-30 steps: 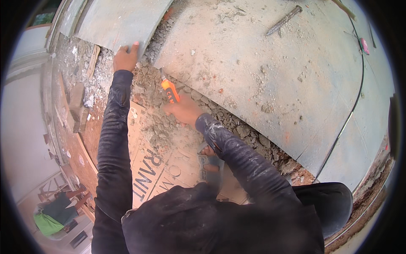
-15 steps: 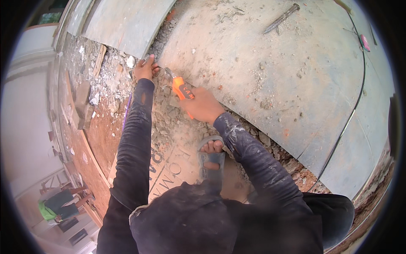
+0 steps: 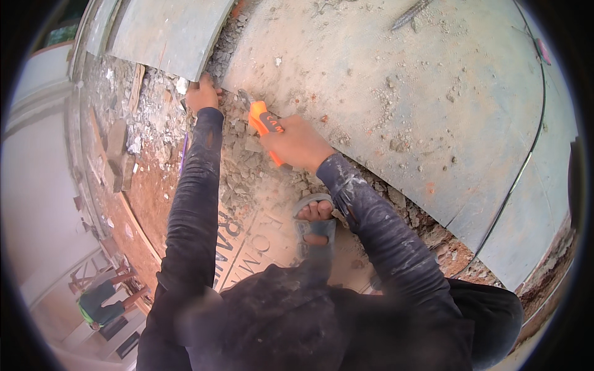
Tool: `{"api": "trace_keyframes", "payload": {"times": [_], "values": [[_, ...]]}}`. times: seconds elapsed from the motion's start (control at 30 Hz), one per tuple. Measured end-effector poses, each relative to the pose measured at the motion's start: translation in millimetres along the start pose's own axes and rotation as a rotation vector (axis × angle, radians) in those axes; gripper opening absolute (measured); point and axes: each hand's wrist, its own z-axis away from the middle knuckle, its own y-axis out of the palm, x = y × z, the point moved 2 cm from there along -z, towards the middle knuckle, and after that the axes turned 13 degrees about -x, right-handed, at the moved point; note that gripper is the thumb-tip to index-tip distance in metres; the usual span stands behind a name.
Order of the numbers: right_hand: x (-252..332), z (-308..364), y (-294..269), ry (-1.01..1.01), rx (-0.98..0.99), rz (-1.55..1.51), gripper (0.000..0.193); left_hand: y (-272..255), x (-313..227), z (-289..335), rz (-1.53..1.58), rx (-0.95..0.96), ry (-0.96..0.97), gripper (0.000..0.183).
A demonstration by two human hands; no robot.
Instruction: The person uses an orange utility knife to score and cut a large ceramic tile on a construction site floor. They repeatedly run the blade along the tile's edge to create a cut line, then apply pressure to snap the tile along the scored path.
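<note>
My right hand is wrapped round the handles of orange-and-grey pliers. Their metal jaws point up and left, over the rubble strip beside the edge of a large dusty grey sheet. Just left of the jaws, my left hand has its fingers curled together at the lower corner of a smaller grey sheet. Whatever those fingers grip is hidden or too small to make out. A narrow gap filled with broken stone runs between the two sheets.
A ridged metal rod and crumbs of debris lie on the large sheet. A black cable crosses its right side. Wood pieces lie on the left. My sandalled foot rests on a printed board. Another person is bent over at lower left.
My left hand has shifted slightly left, its fingers more curled toward the sheet corner. The pliers remain in my right hand, handles spread a little differently. The view has shifted slightly.
</note>
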Motion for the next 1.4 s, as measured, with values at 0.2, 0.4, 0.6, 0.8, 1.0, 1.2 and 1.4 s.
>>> {"api": "trace_keyframes", "payload": {"times": [0.2,0.4,0.6,0.8,1.0,1.2,1.4], "values": [[-4,-7,11,0.023,-0.009,-0.039,0.037,-12,10,-20,-0.335,0.025,0.405,0.042],[0,-20,20,-0.009,-0.032,-0.121,0.034,-11,-6,17,-0.658,0.043,0.693,0.049],[16,-28,20,-0.097,-0.104,0.048,0.033,-35,-4,24,-0.428,0.097,0.606,0.048],[27,-50,37,-0.281,-0.161,0.217,0.038,-53,-35,106,0.171,0.415,-0.377,0.034],[30,-85,44,-0.293,-0.124,0.189,0.042,-48,-28,94,0.331,0.580,-0.548,0.030],[34,-100,45,-0.096,0.046,-0.071,0.037,-42,-12,79,0.078,0.416,0.003,0.031],[25,-122,41,-0.159,-0.045,-0.073,0.037,-26,-19,79,0.169,0.461,-0.129,0.032]]}}
